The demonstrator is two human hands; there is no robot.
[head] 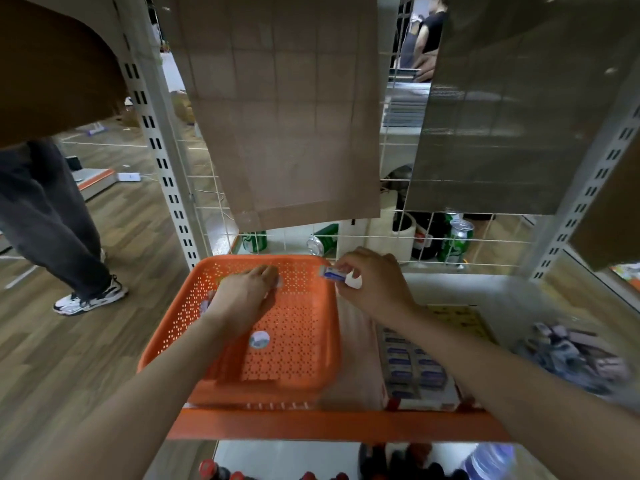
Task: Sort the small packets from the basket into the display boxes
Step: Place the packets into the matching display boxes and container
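**Shelf with an orange front edge carries a basket and boxes**

The grey shelf (450, 289) has an orange strip along its front. On its left part stands an orange perforated basket (322, 341). Just beside it, to the right, lies an open display box (415, 372) with rows of blue and white packets. Behind this box is a yellow box (457, 317). At the far right lies a blurred heap of dark packets (571, 355).

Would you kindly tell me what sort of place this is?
Probably a shop: slotted shelf uprights with a wire grid back, green drink cans behind the grid, and a display box of small packets near the orange basket; the right hand pinches one such packet.
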